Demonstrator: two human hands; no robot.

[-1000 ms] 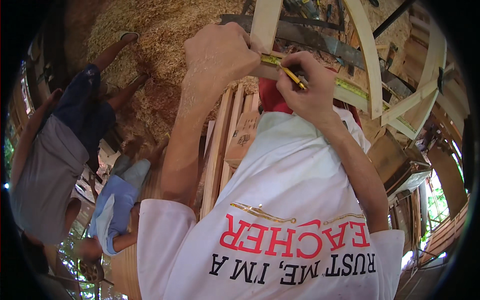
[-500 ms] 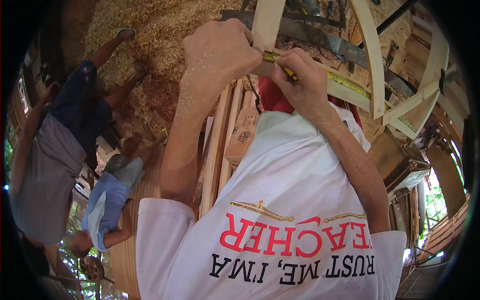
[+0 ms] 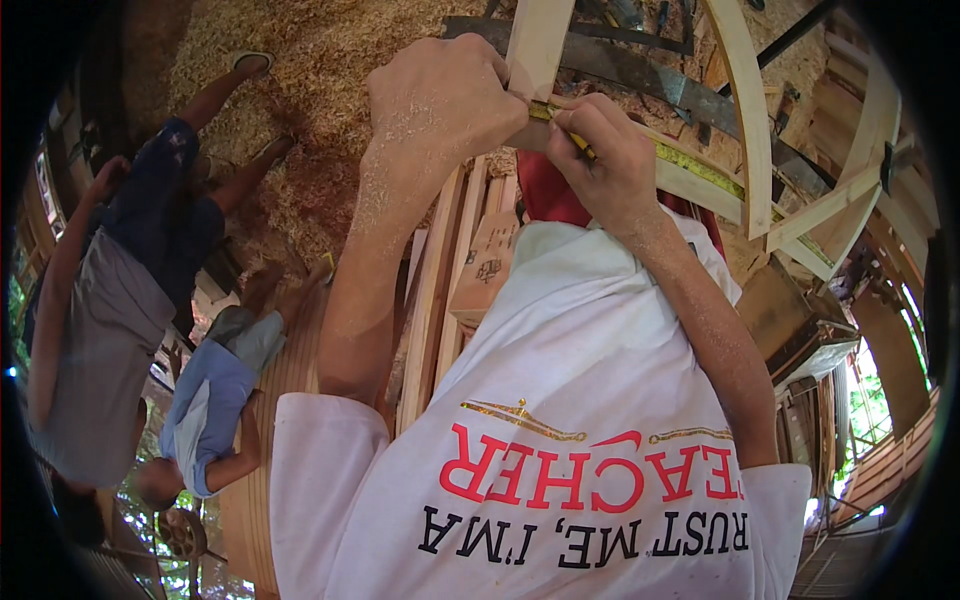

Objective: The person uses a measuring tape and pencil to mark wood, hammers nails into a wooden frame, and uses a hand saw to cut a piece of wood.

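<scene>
My left hand (image 3: 440, 100) is closed in a fist at the left end of a pale wooden rail, where the yellow tape measure (image 3: 700, 170) meets it; the fingertips are hidden behind the knuckles. Along the rail (image 3: 685, 190) the tape lies stretched to the right. Just right of that fist, my right hand (image 3: 615, 165) pinches a thin yellow-and-black pencil (image 3: 584, 149), held close over the tape. A flat wooden upright (image 3: 539, 50) rises from the rail beside my left knuckles. Sawdust clings to both forearms.
A curved wooden piece (image 3: 745, 110) crosses the rail at right, with more framing (image 3: 825, 210) beyond it. A long metal blade-like strip (image 3: 660, 85) lies behind. Long planks (image 3: 432, 300) and a cardboard box (image 3: 488, 265) sit below. Two people (image 3: 110, 290) are at left near wood shavings (image 3: 250, 60).
My right hand has tilted slightly, so less of the pencil shows. My left hand and the tape stay nearly in place. The people at left have shifted their arms a little.
</scene>
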